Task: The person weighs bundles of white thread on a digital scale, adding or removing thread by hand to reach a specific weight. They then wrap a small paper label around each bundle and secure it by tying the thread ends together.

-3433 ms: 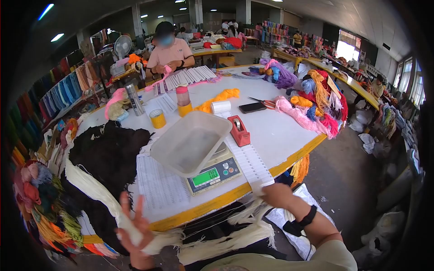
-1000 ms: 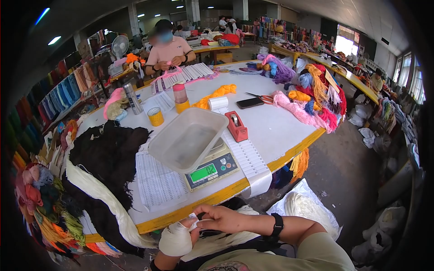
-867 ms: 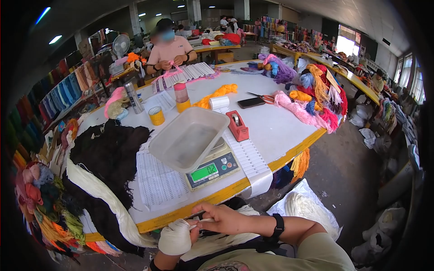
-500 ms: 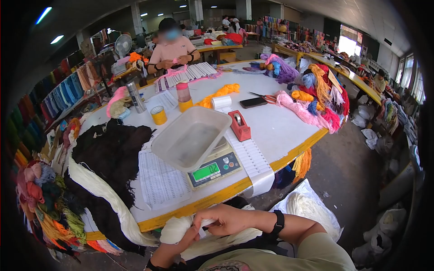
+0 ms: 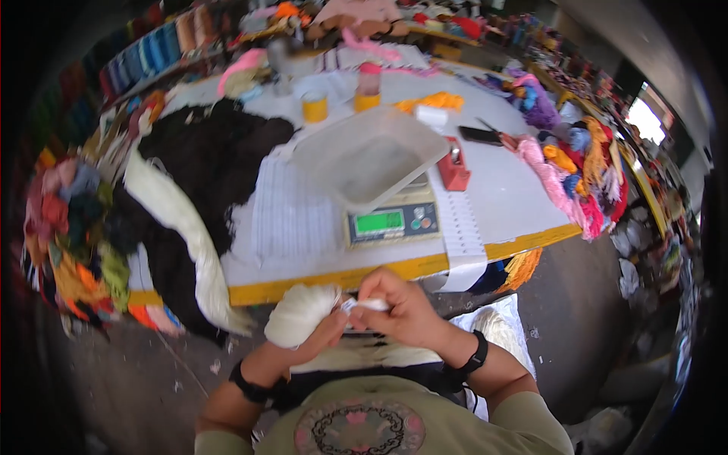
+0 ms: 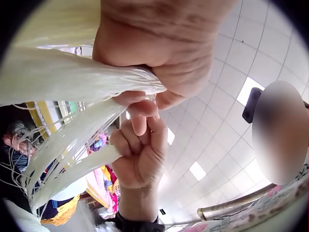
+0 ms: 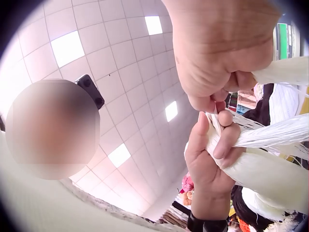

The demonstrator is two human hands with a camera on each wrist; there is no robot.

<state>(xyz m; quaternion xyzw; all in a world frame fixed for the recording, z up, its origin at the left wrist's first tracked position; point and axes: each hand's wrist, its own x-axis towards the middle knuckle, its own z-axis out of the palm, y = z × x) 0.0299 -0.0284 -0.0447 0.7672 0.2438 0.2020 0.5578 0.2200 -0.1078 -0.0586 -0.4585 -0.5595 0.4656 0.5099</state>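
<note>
A cream yarn skein bulges over the back of my left hand, whose fingers and thumb grip its gathered strands. Opposite it, my right hand pinches at the same spot, a small white paper slip showing between the hands. In the left wrist view, the curled lower fingers of my right hand hold a second strand of the cream yarn. In the right wrist view, the fingertips of both hands meet where the strands come together.
In front is a white table with a yellow edge. On it are a scale bearing a grey plastic tub, a red tape dispenser, a label strip and dark yarn. Another skein hangs over the edge.
My right hand has left the label strip's end and met my left hand at the skein. My left hand, earlier spread at the left, has moved right. The head view has tilted down.
</note>
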